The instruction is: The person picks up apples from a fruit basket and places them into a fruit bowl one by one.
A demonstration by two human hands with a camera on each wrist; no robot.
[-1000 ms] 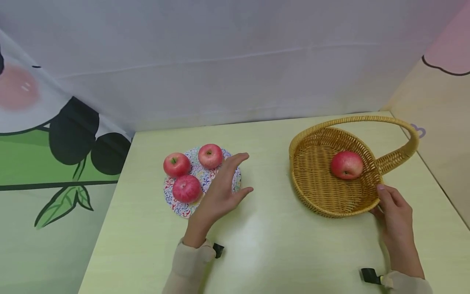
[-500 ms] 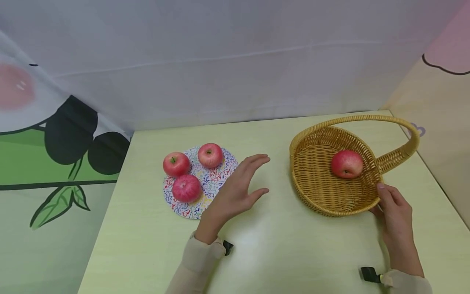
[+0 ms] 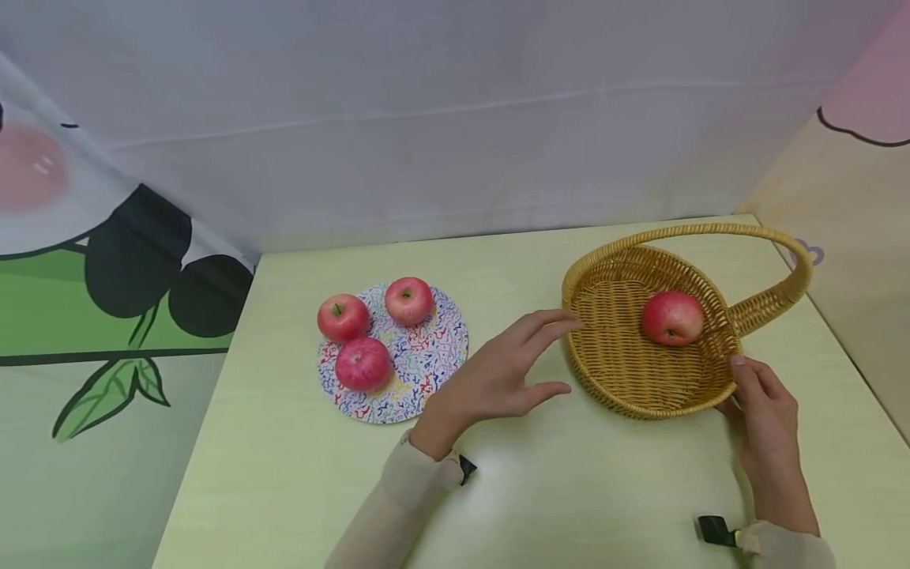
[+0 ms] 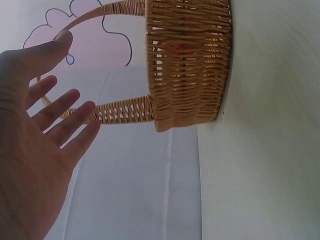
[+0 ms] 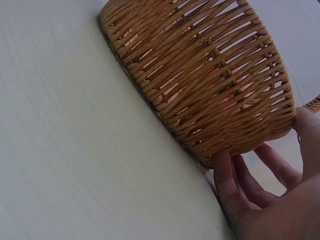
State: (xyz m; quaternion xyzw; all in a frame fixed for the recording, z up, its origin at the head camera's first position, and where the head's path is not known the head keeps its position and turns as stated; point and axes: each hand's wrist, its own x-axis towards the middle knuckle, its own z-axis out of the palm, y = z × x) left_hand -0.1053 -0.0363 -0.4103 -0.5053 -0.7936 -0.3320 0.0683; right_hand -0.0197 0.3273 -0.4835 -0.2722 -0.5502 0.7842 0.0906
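A wicker basket (image 3: 626, 371) with a tall arched handle stands on the right of the table, and one red apple (image 3: 671, 318) lies inside it. My right hand (image 3: 768, 419) grips the basket's near right rim, thumb on top and fingers against the outer wall. My left hand (image 3: 501, 375) hovers just left of the basket, its fingers spread apart from the thumb and nothing between them. In the left wrist view the left palm (image 4: 35, 165) faces the basket side (image 4: 190, 65) with a gap. In the right wrist view the fingers touch the woven wall (image 5: 210, 85).
A round patterned plate (image 3: 434, 371) on the left of the table bears a red apple (image 3: 344, 318), a pinker apple (image 3: 408, 301) and a dark pink round fruit (image 3: 363, 364). A grey cloth wall (image 3: 455, 158) rises along the table's back edge.
My left hand has moved right, from over the plate to beside the basket, staying spread and holding nothing. The right hand, basket and fruit have stayed in place.
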